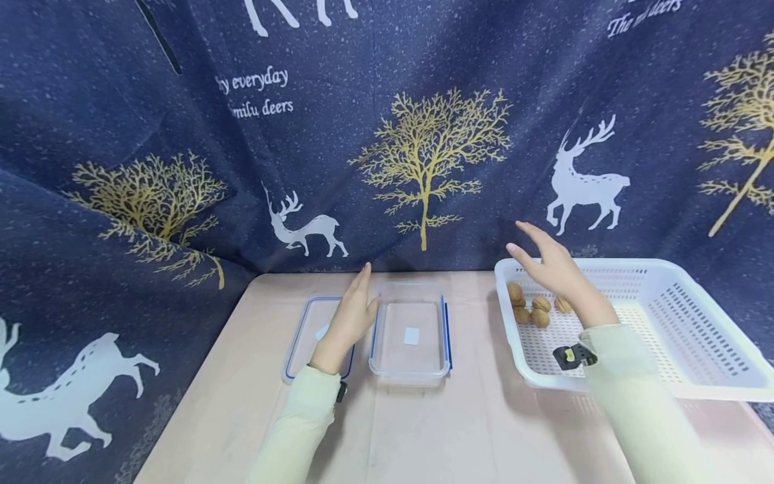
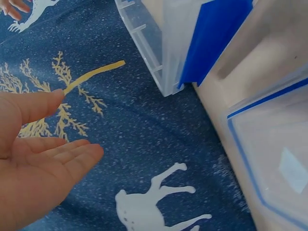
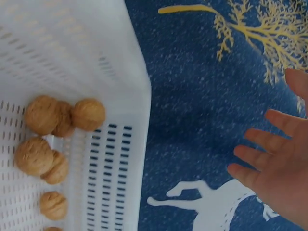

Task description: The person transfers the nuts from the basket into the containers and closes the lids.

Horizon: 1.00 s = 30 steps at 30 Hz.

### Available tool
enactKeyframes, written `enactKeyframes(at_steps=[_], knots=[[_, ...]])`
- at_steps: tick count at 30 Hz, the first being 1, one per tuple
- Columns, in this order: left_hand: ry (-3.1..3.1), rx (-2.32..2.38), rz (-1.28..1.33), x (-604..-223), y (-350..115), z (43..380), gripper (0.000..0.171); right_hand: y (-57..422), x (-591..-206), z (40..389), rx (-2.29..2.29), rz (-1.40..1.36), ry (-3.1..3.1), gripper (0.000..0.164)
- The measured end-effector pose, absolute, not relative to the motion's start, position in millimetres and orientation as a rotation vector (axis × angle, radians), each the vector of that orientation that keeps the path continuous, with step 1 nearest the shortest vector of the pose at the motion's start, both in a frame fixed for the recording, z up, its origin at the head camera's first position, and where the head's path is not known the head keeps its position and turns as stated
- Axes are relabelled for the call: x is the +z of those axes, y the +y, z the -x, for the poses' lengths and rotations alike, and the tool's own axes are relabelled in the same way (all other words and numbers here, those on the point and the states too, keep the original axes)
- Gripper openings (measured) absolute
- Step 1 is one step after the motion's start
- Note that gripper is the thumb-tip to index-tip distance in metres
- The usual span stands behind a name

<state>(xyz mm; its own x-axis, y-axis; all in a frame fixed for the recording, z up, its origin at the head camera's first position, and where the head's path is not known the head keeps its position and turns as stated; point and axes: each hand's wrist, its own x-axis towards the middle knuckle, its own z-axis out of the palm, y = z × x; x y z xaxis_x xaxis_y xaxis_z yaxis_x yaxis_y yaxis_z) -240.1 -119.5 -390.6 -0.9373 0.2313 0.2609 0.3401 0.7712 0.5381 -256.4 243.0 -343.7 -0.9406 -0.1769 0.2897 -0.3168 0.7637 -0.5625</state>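
Several walnuts lie in the left part of a white perforated plastic basket; the right wrist view shows the walnuts grouped along one wall. Above the basket hovers my right hand, fingers spread and holding nothing. A clear plastic container with a blue clip strip stands mid-table, with a pale label on its floor. To its left lies a clear lid with a blue seal. My left hand hangs above the gap between lid and container, fingers extended, thumb apart from them, holding nothing.
A pale pink cloth covers the table. Behind and along the left side hangs a dark blue curtain printed with white deer and yellow trees. The basket's rim stands raised between the walnuts and the container.
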Motion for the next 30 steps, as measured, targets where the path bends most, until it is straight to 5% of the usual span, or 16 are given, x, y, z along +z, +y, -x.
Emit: enactKeyframes(at_steps=[30], knots=[[-2.695,-1.841,0.192,-439.1,-130.6,242.0,0.06,335.1,-369.5,265.2,1.32,-0.175,-2.645,0.06]])
